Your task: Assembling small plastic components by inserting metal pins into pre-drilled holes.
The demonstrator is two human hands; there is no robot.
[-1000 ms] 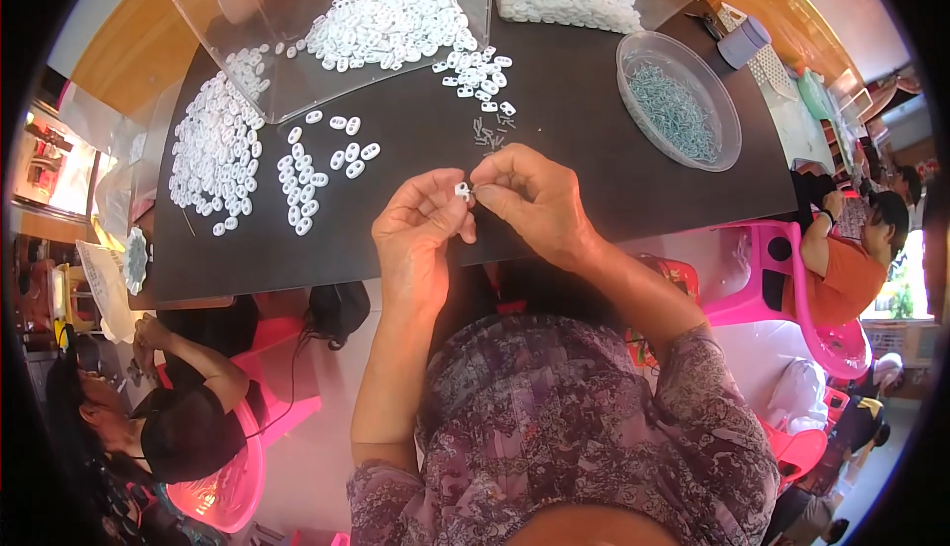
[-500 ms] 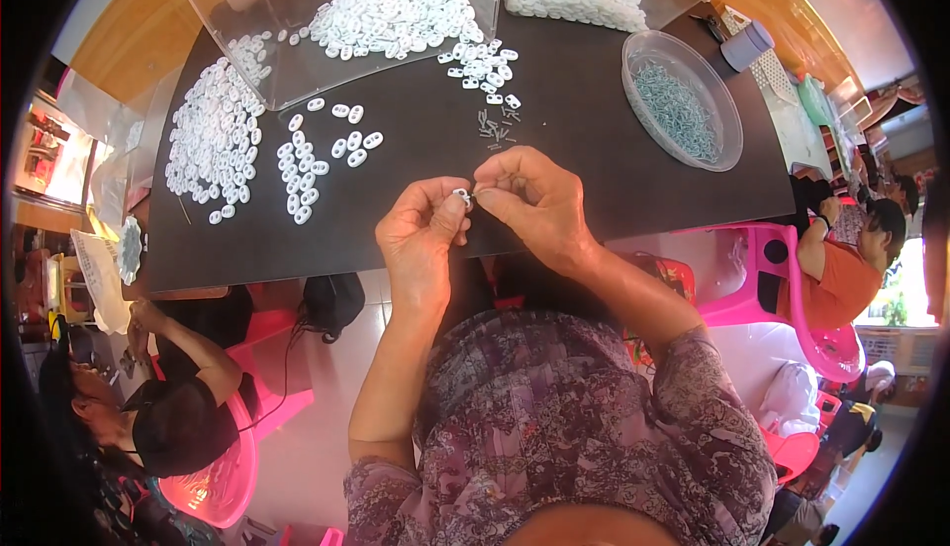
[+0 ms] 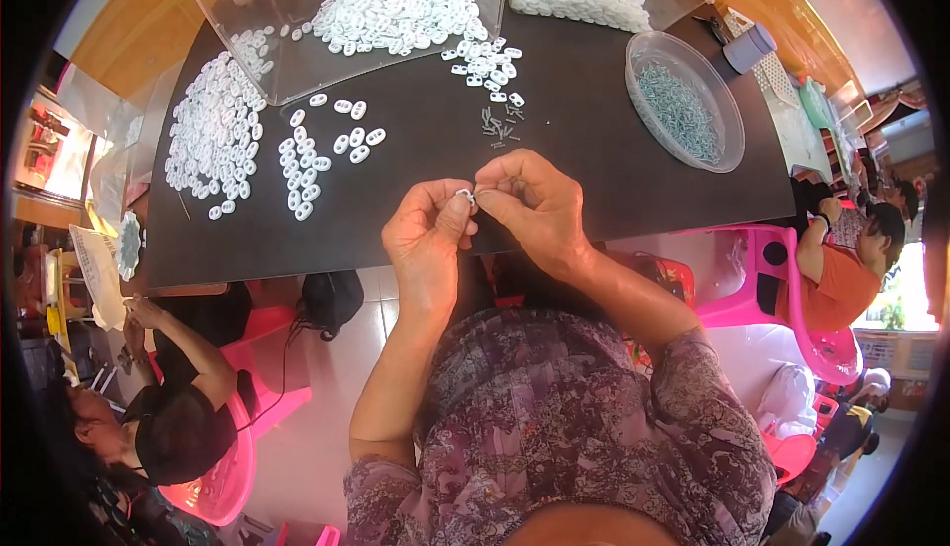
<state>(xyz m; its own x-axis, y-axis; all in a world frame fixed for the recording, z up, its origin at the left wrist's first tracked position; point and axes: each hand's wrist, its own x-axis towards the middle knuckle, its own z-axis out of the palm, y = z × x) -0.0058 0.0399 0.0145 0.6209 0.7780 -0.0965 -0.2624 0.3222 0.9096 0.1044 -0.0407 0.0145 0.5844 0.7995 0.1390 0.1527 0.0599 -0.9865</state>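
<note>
Over the table's near edge, my left hand (image 3: 426, 234) is closed in a pinch on a small white plastic piece (image 3: 464, 194). My right hand (image 3: 542, 211) meets it from the right, thumb and forefinger pressed together at the piece. What those right fingertips grip is too small to make out. Just beyond my hands lie several short thin metal pins (image 3: 500, 130). Behind the pins is a small heap of white two-holed oval pieces (image 3: 485, 63). More oval pieces (image 3: 300, 170) lie in a loose group to the left.
A large pile of white ovals (image 3: 210, 140) covers the table's left. Clear bins (image 3: 327, 86) of white parts stand at the back. A round clear tub (image 3: 736, 140) of thin pins sits right, beside a grey-lilac cup (image 3: 749, 47). People sit on pink chairs at both sides.
My hands stay together and have shifted very slightly right in the picture, as has the table. My right fingertips now sit closer against the white piece.
</note>
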